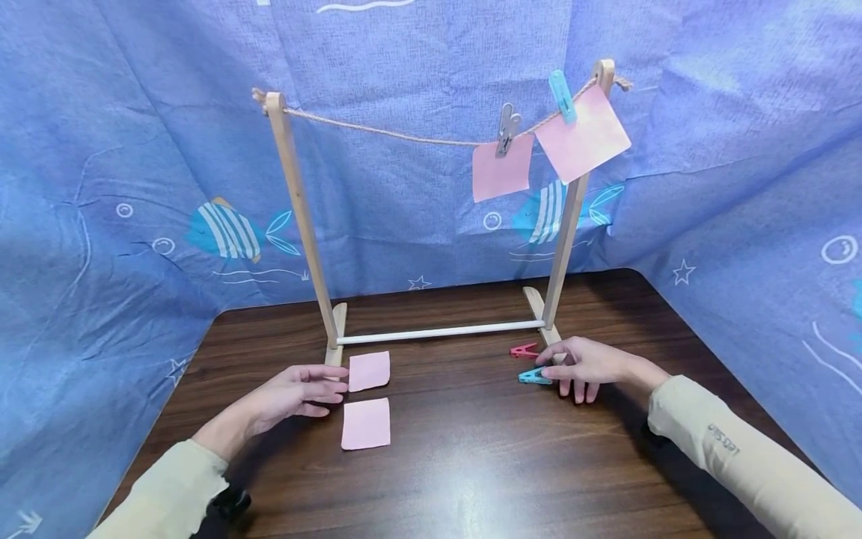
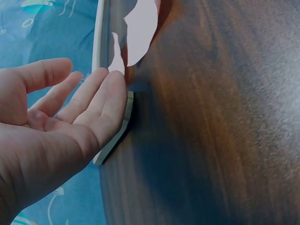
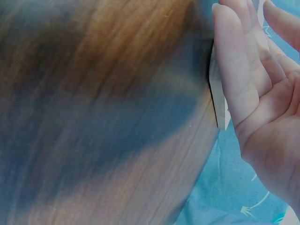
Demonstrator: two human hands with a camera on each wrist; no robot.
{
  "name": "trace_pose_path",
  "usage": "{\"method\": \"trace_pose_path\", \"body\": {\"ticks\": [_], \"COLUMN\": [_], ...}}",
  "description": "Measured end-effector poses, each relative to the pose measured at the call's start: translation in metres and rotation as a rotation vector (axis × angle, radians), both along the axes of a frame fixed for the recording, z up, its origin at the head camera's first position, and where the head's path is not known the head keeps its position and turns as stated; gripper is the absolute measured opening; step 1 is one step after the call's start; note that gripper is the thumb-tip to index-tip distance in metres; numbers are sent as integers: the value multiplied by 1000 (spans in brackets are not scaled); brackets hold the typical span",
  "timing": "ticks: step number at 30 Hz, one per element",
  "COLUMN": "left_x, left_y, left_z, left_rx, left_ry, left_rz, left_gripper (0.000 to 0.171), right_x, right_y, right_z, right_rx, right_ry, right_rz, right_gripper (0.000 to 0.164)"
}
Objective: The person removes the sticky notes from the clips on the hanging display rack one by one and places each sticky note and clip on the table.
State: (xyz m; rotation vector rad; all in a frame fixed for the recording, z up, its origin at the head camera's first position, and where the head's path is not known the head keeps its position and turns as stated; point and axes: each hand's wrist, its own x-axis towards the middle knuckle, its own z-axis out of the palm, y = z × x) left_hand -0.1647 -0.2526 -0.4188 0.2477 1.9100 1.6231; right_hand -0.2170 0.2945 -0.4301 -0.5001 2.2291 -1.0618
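Left hand (image 1: 296, 391): lying open on the surface (image 1: 471, 464), grip loose and holding nothing, fingertips just touching the upper pink paper (image 1: 369, 370).
Lower pink paper (image 1: 366, 423): lying flat at 6 o'clock of the upper one, just apart.
Right hand (image 1: 586, 364): resting fingers down, grip pinching the blue clothespin (image 1: 533, 376).
Red clothespin (image 1: 523, 349): lying at 12 o'clock of the blue one, beside the wooden stand (image 1: 564, 224).
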Motion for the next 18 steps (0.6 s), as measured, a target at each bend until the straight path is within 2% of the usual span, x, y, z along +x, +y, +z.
{"method": "trace_pose_path", "body": {"ticks": [4, 11, 18], "left_x": [1, 5, -3], "left_y": [-1, 4, 2], "left_z": [3, 3, 15], "left_rx": [5, 14, -16], "left_ry": [-37, -113, -122], "left_rz": [-19, -97, -127], "left_gripper": [51, 52, 55], "right_x": [-1, 2, -7], "right_y": [0, 1, -5], "right_z": [3, 12, 30], "right_rx": [-2, 5, 69], "right_ry": [0, -10, -116], "right_rz": [3, 30, 52], "right_gripper": [41, 40, 44]}}
